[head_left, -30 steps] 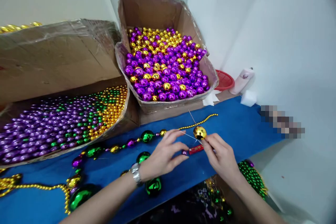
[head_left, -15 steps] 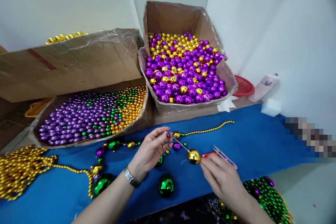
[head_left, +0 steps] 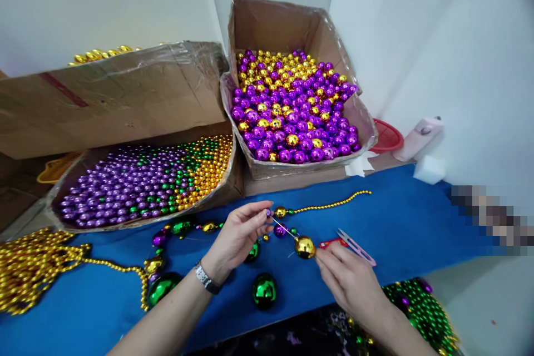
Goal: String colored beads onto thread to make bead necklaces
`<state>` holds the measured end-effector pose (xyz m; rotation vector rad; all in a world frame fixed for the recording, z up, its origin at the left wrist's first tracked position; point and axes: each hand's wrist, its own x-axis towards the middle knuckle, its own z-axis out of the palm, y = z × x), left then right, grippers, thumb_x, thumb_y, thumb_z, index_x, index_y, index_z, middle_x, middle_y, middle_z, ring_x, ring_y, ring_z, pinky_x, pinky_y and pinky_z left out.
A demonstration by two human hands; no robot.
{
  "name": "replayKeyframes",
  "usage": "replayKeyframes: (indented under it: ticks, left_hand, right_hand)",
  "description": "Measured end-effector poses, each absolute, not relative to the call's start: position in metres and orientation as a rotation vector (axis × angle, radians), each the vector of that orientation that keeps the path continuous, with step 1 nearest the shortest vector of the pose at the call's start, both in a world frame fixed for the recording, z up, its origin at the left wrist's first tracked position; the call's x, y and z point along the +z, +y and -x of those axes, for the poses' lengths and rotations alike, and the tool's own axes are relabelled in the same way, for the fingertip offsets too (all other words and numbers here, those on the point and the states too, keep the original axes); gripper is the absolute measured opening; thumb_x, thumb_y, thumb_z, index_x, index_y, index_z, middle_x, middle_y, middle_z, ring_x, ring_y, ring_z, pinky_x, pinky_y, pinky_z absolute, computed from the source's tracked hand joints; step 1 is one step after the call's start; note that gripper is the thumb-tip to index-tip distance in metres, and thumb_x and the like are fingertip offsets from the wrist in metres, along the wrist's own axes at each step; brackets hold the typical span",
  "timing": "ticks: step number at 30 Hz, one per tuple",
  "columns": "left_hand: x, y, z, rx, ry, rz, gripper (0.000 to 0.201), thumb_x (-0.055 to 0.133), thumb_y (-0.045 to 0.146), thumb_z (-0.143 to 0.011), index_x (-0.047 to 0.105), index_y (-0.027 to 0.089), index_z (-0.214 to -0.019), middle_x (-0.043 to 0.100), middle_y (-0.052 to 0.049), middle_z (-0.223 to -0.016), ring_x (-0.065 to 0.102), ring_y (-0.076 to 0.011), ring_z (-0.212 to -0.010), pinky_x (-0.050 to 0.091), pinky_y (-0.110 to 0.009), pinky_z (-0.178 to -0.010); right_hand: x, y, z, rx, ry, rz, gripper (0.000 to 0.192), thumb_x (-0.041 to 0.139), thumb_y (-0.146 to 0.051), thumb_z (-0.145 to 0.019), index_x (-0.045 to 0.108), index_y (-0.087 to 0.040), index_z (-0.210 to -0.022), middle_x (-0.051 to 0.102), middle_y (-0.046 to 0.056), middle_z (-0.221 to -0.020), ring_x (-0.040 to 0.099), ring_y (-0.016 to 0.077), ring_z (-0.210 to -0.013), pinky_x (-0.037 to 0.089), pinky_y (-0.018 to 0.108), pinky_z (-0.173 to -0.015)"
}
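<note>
Stringing is the step in hand here, going by how things lie: a gold ball is riding a thin needle or wire between the two hands over the blue counter (head_left: 400,217). Far left there's a heap of gold bead strands (head_left: 29,272), then a flat carton of small purple, green and gold beads (head_left: 142,183) with a bigger taped box (head_left: 104,94) behind it. The half-made garland (head_left: 183,228) of green, gold and purple balls snakes across the counter, with a loose green ball (head_left: 264,291) sitting apart from it, near the wrist with the watch (head_left: 203,277). The left hand (head_left: 236,236) is pinched shut, thumb and fingertips together on a tiny purple bead at the upper end of the needle (head_left: 283,228); the rest of the fingers curl loosely. Behind it stands the open carton of bigger purple and gold balls (head_left: 292,105). The gold ball (head_left: 305,247) sits at the lower end of the needle, touching the fingertips of the right hand (head_left: 348,278), which is closed on it with fingers bunched together. Red-handled snips (head_left: 350,245) lie just beside that hand, maybe partly under it, hard to tell. Next move probably calls for sliding the ball up the needle toward the rest of the garland while keeping the thread taut, so both pinches need to stay firm. A pile of green bead strands (head_left: 421,311) sits far right at the counter's edge.
</note>
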<state>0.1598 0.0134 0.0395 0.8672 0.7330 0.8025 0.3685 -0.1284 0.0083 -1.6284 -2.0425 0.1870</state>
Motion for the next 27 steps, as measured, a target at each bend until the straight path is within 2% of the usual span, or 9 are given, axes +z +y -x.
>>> replayKeyframes:
  ticks: [4,7,10,13,15,17,21,23,27]
  left_hand:
    - [0.045,0.010,-0.162,0.814,0.820,-1.120,0.027,0.074,0.021,-0.071,0.067,0.015,-0.097,0.065,-0.004,-0.083,0.059,-0.0112,-0.073,0.050,-0.023,-0.069]
    - [0.049,0.004,-0.166,0.782,0.826,-1.309,0.029,0.076,0.022,-0.069,0.066,0.017,-0.095,0.065,-0.001,-0.081,0.058,-0.0103,-0.071,0.048,-0.020,-0.065]
    - [0.051,-0.002,-0.171,0.732,0.845,-1.414,0.019,0.070,0.027,-0.075,0.067,0.016,-0.090,0.067,-0.002,-0.079,0.058,-0.0116,-0.069,0.047,-0.021,-0.064]
    - [0.051,-0.006,-0.176,0.738,0.860,-1.524,0.015,0.065,0.027,-0.078,0.071,0.015,-0.084,0.070,-0.006,-0.085,0.062,-0.0160,-0.079,0.048,-0.024,-0.072]
    - [0.051,-0.007,-0.180,0.773,0.856,-1.562,0.013,0.066,0.026,-0.077,0.072,0.015,-0.083,0.071,-0.007,-0.086,0.063,-0.0179,-0.081,0.048,-0.025,-0.074]
    - [0.054,-0.009,-0.183,0.805,0.856,-1.547,0.012,0.067,0.025,-0.076,0.073,0.016,-0.082,0.071,-0.006,-0.080,0.062,-0.0169,-0.073,0.048,-0.024,-0.066]
    - [0.065,-0.014,-0.189,0.886,0.813,-1.450,0.011,0.070,0.023,-0.073,0.073,0.016,-0.080,0.070,-0.005,-0.072,0.061,-0.0158,-0.064,0.047,-0.022,-0.059]
    - [0.071,-0.017,-0.191,0.910,0.788,-1.409,0.011,0.070,0.022,-0.073,0.073,0.015,-0.081,0.069,-0.005,-0.071,0.061,-0.0160,-0.064,0.047,-0.023,-0.058]
    - [0.076,-0.021,-0.179,0.868,0.806,-1.428,0.015,0.065,0.025,-0.078,0.071,0.013,-0.086,0.069,-0.007,-0.075,0.063,-0.0182,-0.068,0.048,-0.025,-0.063]
  right_hand:
    - [0.005,-0.127,-0.363,0.141,-2.008,1.668,0.023,0.039,-0.017,-0.093,0.061,-0.020,-0.098,0.055,0.005,-0.078,0.057,0.0160,-0.069,0.045,0.027,-0.065]
    - [-0.002,-0.121,-0.354,0.260,-1.891,1.630,0.021,0.040,-0.021,-0.095,0.060,-0.021,-0.100,0.056,0.004,-0.079,0.057,0.0148,-0.067,0.045,0.026,-0.064]
    - [-0.014,-0.114,-0.349,0.371,-1.753,1.601,0.017,0.043,-0.023,-0.095,0.060,-0.021,-0.094,0.060,0.003,-0.082,0.059,0.0146,-0.072,0.047,0.025,-0.069]
    - [-0.025,-0.111,-0.354,0.398,-1.749,1.627,0.013,0.047,-0.021,-0.092,0.060,-0.020,-0.093,0.063,0.003,-0.082,0.061,0.0148,-0.074,0.049,0.024,-0.068]
    - [-0.026,-0.111,-0.362,0.416,-1.771,1.645,0.015,0.050,-0.020,-0.090,0.060,-0.020,-0.101,0.064,0.003,-0.086,0.063,0.0154,-0.075,0.050,0.025,-0.066]
    - [-0.021,-0.111,-0.369,0.418,-1.777,1.667,0.024,0.050,-0.020,-0.089,0.057,-0.020,-0.112,0.064,0.005,-0.096,0.064,0.0167,-0.080,0.052,0.026,-0.068]
    - [-0.002,-0.107,-0.371,0.414,-1.764,1.647,0.036,0.044,-0.021,-0.093,0.048,-0.022,-0.128,0.059,0.009,-0.115,0.060,0.0185,-0.100,0.050,0.032,-0.083]
    - [0.004,-0.104,-0.365,0.444,-1.773,1.582,0.033,0.043,-0.022,-0.094,0.051,-0.021,-0.125,0.061,0.008,-0.111,0.060,0.0184,-0.098,0.049,0.031,-0.084]
    - [0.004,-0.104,-0.359,0.516,-1.759,1.506,0.023,0.042,-0.023,-0.095,0.064,-0.019,-0.101,0.066,0.006,-0.090,0.063,0.0164,-0.082,0.050,0.029,-0.076]
